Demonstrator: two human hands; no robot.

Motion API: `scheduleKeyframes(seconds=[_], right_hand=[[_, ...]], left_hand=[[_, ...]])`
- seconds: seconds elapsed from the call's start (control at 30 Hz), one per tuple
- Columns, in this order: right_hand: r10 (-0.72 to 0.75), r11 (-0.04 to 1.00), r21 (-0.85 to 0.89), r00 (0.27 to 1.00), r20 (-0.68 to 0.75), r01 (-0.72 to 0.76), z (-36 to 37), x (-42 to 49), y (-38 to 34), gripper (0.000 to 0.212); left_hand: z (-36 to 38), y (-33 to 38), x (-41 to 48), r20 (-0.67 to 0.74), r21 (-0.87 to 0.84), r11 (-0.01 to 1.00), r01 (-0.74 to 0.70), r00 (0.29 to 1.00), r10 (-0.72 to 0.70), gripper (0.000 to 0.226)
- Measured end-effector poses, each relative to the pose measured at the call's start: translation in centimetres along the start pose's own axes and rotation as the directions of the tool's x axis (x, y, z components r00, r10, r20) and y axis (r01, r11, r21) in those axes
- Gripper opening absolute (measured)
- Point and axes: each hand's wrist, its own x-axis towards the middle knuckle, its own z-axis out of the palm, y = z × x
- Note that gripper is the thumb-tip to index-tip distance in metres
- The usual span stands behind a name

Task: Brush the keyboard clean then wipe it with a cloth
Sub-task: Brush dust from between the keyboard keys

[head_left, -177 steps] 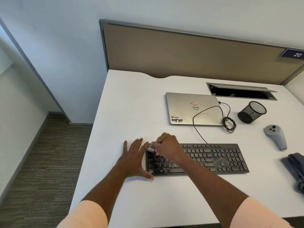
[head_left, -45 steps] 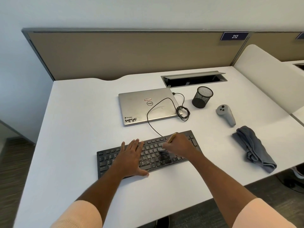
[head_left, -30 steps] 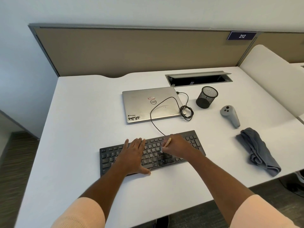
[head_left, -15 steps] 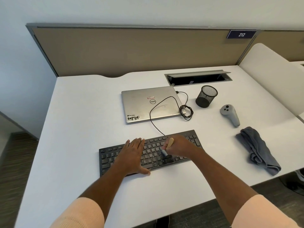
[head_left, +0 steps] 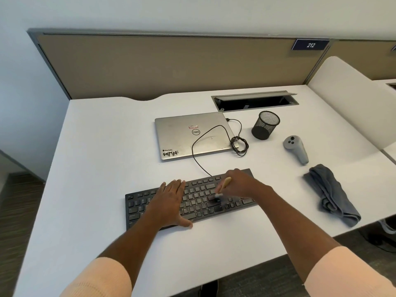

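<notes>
Lying across the near part of the white desk (head_left: 96, 168), in front of the closed silver laptop (head_left: 184, 136), the black keyboard (head_left: 137, 205) is slim and full-size, with dark keys and a thin cable looping back over the laptop lid. The left hand (head_left: 171, 202) rests flat on its left-middle keys, fingers straight. The right hand (head_left: 241, 185) grips a small tan-handled brush (head_left: 224, 185), bristles down on keys right of centre. A grey cloth (head_left: 330, 194) lies crumpled well to the right.
</notes>
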Motion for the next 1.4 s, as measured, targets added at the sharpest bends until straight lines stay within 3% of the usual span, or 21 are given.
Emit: scheduleKeyframes(seconds=[0.13,0.23,0.37,0.77,0.93,1.1,1.27,1.4], right_hand=[[-0.038,0.986,0.162,0.998,-0.053,0.046,1.5,-0.1,-2.3,0.023],[-0.003,0.987,0.156,0.991,-0.136,0.024,2.8,0.3,-2.8,0.018],[0.041,0.993,0.113,0.998,-0.049,-0.035,3.6,0.4,-2.4,0.009],[0.108,0.974,0.217,0.977,-0.186,-0.066,5.3,0.8,-3.1,0.024],[0.076,0.989,0.137,0.993,-0.093,-0.063,4.7,0.6,-3.4,0.017],[0.036,0.99,0.139,0.985,-0.17,-0.012,3.1,0.5,-3.6,0.02],[-0.047,0.999,0.026,0.999,-0.028,0.048,3.8,0.2,-2.8,0.016],[-0.074,0.997,0.027,0.995,-0.066,0.076,3.2,0.4,-3.2,0.018]], left_hand=[[0.0,0.0,0.0,0.0,0.002,1.0,0.004,1.0,-0.004,0.14],[0.0,0.1,0.1,0.001,0.004,1.0,0.008,1.0,-0.008,0.14],[-0.1,0.1,0.0,0.005,0.01,1.0,0.013,1.0,-0.013,0.139],[0.1,0.0,0.0,-0.002,0.0,1.0,0.009,1.0,-0.009,0.139],[0.2,0.0,0.0,-0.007,-0.005,1.0,0.006,1.0,-0.006,0.139],[0.2,0.0,0.0,-0.014,-0.005,1.0,0.004,1.0,-0.004,0.14],[0.2,-0.1,-0.1,-0.018,-0.009,1.0,0.001,1.0,-0.001,0.14],[0.4,-0.2,0.0,-0.021,-0.007,1.0,-0.005,1.0,0.005,0.141]])
